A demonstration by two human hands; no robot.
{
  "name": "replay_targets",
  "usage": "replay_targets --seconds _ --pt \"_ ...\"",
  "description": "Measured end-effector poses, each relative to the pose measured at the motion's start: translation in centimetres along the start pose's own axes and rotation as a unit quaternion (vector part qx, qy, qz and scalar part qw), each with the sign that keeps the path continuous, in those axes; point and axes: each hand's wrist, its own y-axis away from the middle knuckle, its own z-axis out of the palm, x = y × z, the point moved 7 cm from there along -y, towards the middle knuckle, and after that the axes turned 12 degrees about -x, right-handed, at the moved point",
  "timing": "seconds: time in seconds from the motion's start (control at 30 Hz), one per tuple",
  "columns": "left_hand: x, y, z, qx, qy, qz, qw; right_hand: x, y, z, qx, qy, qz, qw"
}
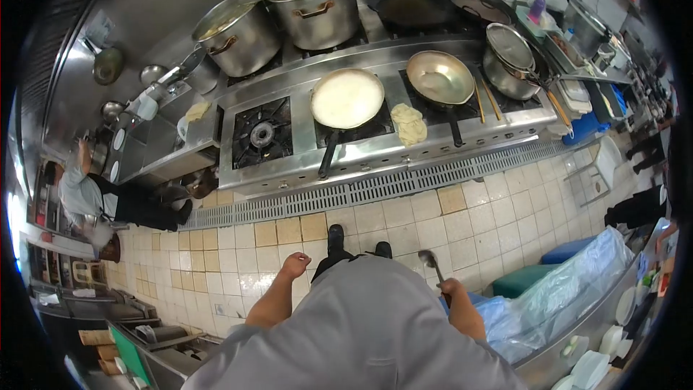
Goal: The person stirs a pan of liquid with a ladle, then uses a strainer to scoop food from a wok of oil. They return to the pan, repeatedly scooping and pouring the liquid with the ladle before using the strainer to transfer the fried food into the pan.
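My right hand [452,289] is wrapped round the handle of a metal ladle [429,258], held low at my side over the floor tiles. My left hand [295,265] hangs in front of me with its fingers curled in, and I see nothing in it. Ahead on the stove [289,166] sits a frying pan with pale, creamy contents [348,99], its dark handle toward me. To its right are a crumpled cream cloth [409,124] and a second frying pan [440,78] with a little liquid inside. Neither hand touches the stove.
Two large stockpots [315,11] stand at the back left, beside dark woks [404,7]. A strainer [510,45] rests on a pot at right. A floor drain grate [375,189] runs along the stove. Another person [86,188] stands at left. Plastic-covered bins [556,296] are behind my right.
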Motion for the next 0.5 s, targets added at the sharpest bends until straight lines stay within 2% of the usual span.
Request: replay_targets --seconds 0.13,0.2,0.23,0.27,0.37,0.47,0.5 --pt "-1.6 0.5 0.3 -0.019 0.005 -0.028 0.999 2.6 -0.2 2.5 -0.022 0.046 0.030 0.998" --pt "-2.7 0.7 0.6 -0.031 0.008 -0.041 0.999 5.8 -3.4 4.5 -0.049 0.041 0.049 0.997" --pt "-3.1 0.7 0.6 -0.032 -0.007 -0.042 0.999 8.3 -6.0 5.7 -0.066 -0.005 0.059 0.996" --pt "-3.3 0.8 0.7 -0.033 -0.023 -0.042 0.998 8.5 -5.5 6.3 -0.083 -0.051 0.070 0.993" --pt "-4.3 1.0 0.9 -0.035 -0.012 -0.062 0.997 7.8 -3.8 6.3 -0.103 -0.014 0.060 0.993" --pt "-4.4 0.2 1.0 -0.033 -0.014 -0.040 0.999 10.2 -8.8 7.7 -0.162 0.011 0.040 0.986" --pt "-3.8 0.3 1.0 -0.033 -0.013 -0.040 0.999 9.2 -7.9 7.3 -0.161 0.011 0.041 0.986"
